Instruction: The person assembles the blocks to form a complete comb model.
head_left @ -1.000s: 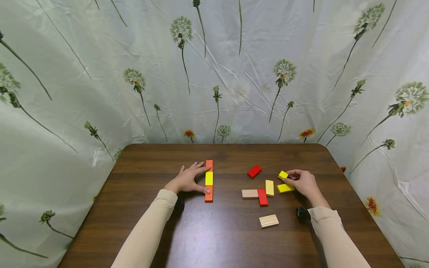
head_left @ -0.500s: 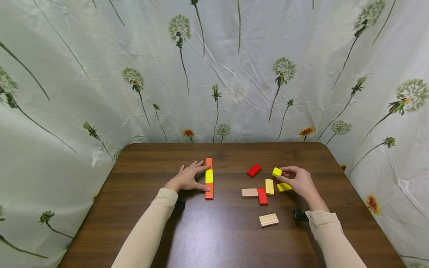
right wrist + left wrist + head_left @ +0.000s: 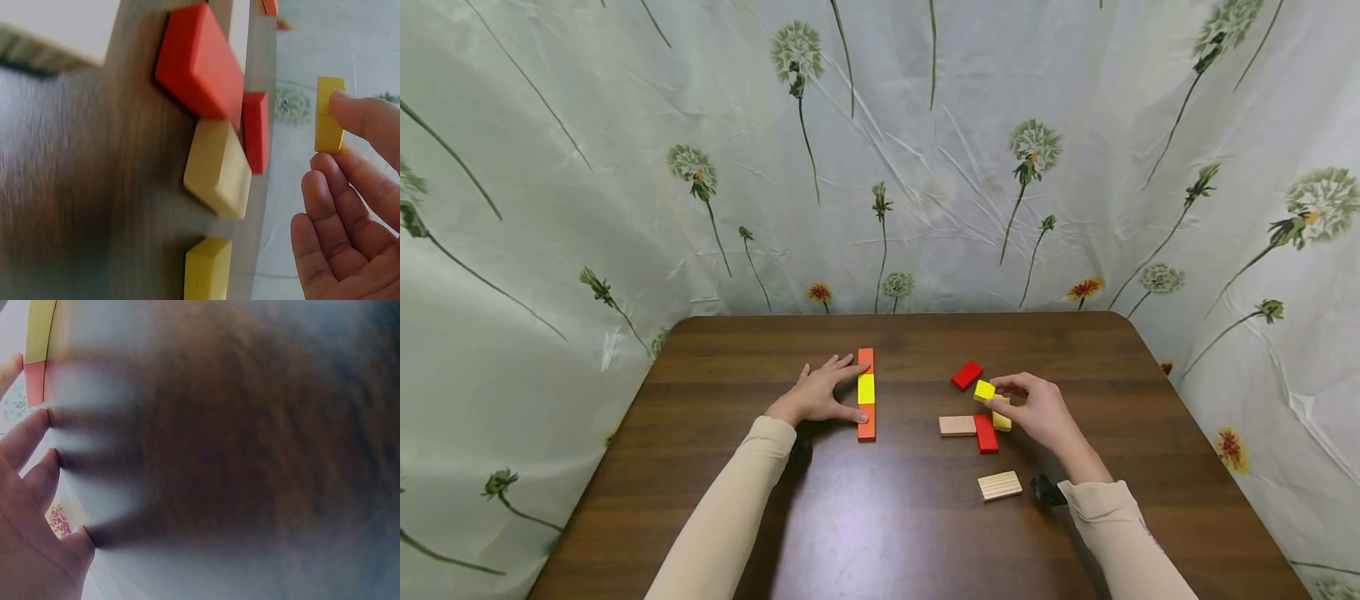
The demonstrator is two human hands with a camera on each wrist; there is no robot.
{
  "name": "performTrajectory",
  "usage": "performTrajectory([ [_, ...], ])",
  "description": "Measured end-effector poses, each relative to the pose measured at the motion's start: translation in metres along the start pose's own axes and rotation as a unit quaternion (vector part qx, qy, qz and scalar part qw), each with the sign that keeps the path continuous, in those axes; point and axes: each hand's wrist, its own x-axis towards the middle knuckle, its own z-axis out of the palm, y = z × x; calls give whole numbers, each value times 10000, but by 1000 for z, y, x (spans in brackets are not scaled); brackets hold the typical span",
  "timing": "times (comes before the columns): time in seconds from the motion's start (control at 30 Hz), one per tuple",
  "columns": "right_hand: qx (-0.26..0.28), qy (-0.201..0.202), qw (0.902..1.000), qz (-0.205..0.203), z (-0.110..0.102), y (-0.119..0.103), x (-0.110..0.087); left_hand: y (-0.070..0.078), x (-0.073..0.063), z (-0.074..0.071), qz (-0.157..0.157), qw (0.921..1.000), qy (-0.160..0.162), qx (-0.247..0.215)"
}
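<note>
A row of blocks lies left of the table's middle: a yellow block (image 3: 866,389) between an orange block (image 3: 867,358) at the far end and another orange block (image 3: 867,429) at the near end. My left hand (image 3: 816,396) rests beside the row, fingers spread, index fingertip at the far orange block and thumb at the near one. Between thumb and fingertips, my right hand (image 3: 1036,408) pinches a small yellow block (image 3: 323,94). It is raised over the table, overlapping a pale yellow block (image 3: 1002,423) in the head view.
Around the right hand lie a red block (image 3: 967,375), a second red block (image 3: 987,435), a pale wood block (image 3: 957,427) and a grooved wood block (image 3: 1000,486). Another yellow block (image 3: 206,275) shows low in the right wrist view. A floral curtain (image 3: 850,167) hangs behind the table.
My right hand has carried the small yellow block leftward, from over the other yellow block to near the pale yellow and red ones. The left hand has stayed at the row.
</note>
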Motion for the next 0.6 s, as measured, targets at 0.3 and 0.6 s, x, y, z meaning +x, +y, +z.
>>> performTrajectory([
  [0.3, 127, -144, 9994, -283, 12, -14, -1, -3, 1, -2, -23, 10000, 34, -12],
  [0.6, 285, -554, 9951, -765, 32, -22, -7, 1, 1, 1, -6, 10000, 28, 7],
])
